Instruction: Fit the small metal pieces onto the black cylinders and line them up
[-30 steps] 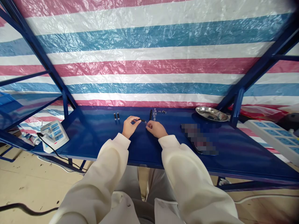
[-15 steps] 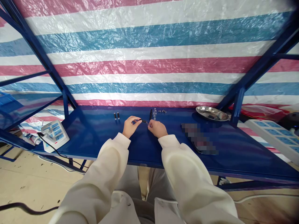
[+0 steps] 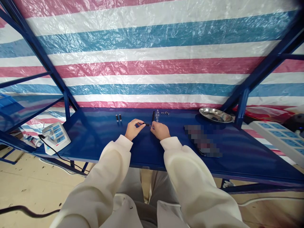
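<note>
Over the middle of the blue table, my left hand [image 3: 134, 129] pinches the dark end of a slim black piece [image 3: 146, 124] between thumb and fingertips. My right hand [image 3: 161, 130] is closed on a small clear tube [image 3: 151, 126], lined up with the black piece's right end. Whether the two parts are joined, I cannot tell. Just beyond my right hand lie a row of black pieces [image 3: 153, 116], a row of clear tubes [image 3: 157, 115] and several tiny shiny metal parts [image 3: 165, 113]. Two small black-topped tubes [image 3: 118, 118] rest beyond my left hand.
A round steel dish [image 3: 215, 115] sits at the table's back right. Nearer lies a pixelated dark flat object [image 3: 201, 141]. A white power strip [image 3: 56, 138] with a black cable is at the left edge, another power strip [image 3: 280, 136] at the right. Blue posts flank the striped sheet.
My left hand has shifted very slightly right along the black piece, and a little more of the clear part shows between my hands. The laid-out parts have stayed put.
</note>
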### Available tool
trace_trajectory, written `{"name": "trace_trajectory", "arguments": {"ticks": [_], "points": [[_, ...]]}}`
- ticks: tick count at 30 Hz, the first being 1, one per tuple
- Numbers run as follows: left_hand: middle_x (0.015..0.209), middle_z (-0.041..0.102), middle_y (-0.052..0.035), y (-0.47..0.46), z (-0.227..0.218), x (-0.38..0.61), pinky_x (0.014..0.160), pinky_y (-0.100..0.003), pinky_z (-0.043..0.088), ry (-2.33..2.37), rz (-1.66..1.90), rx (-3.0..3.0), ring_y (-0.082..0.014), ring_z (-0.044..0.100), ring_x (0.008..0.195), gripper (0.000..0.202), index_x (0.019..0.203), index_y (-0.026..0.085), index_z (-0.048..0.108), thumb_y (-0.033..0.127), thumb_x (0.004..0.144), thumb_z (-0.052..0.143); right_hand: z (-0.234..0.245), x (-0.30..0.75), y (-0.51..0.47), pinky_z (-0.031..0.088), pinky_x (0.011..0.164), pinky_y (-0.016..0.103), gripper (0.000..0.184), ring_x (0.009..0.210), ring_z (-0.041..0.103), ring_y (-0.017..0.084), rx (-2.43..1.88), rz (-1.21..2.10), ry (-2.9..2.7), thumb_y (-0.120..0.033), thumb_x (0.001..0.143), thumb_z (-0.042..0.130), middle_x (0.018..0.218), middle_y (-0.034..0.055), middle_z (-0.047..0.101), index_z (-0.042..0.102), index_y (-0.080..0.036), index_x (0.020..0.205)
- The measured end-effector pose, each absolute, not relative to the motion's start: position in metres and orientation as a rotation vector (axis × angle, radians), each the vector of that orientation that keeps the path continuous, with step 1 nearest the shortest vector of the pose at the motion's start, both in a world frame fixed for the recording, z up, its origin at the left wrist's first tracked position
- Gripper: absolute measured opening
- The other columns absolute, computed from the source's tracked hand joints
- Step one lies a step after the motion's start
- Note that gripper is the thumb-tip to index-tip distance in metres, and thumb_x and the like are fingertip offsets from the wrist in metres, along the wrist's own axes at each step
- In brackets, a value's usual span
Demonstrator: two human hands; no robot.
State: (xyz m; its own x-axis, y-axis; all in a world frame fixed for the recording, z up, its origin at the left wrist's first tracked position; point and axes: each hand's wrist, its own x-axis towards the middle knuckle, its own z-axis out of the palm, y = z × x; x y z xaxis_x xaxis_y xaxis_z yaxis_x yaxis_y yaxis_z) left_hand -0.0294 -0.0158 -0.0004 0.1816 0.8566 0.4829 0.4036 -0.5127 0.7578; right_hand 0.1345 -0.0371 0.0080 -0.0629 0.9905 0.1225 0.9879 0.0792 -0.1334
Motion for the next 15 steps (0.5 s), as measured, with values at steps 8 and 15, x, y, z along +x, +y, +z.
{"name": "trace_trajectory", "arguments": {"ticks": [8,15], "points": [[0.080,0.065,-0.0017,-0.0146,-0.0061,-0.0305,0.068,-0.027,0.048,1.181,1.121,2.173,-0.0128,0.059,0.070,0.006,0.077,0.017,0.065,0.020,0.072,0.069,0.0047,0.1343,-0.0350,0.030,0.060,0.025,0.013,0.074,0.060,0.016,-1.827,0.052,-2.202,-0.019,0.083,0.046,0.082,0.0032,0.067,0.059,-0.020,0.089],[0.078,0.064,-0.0015,-0.0129,-0.0092,-0.0313,0.067,-0.026,0.048,1.195,1.110,2.190,-0.0125,0.059,0.069,0.004,0.076,0.017,0.065,0.018,0.073,0.068,0.0033,0.1351,-0.0342,0.027,0.057,0.025,0.010,0.070,0.058,0.015,-1.772,0.106,-2.228,-0.020,0.082,0.048,0.079,0.0026,0.066,0.058,-0.019,0.084]]}}
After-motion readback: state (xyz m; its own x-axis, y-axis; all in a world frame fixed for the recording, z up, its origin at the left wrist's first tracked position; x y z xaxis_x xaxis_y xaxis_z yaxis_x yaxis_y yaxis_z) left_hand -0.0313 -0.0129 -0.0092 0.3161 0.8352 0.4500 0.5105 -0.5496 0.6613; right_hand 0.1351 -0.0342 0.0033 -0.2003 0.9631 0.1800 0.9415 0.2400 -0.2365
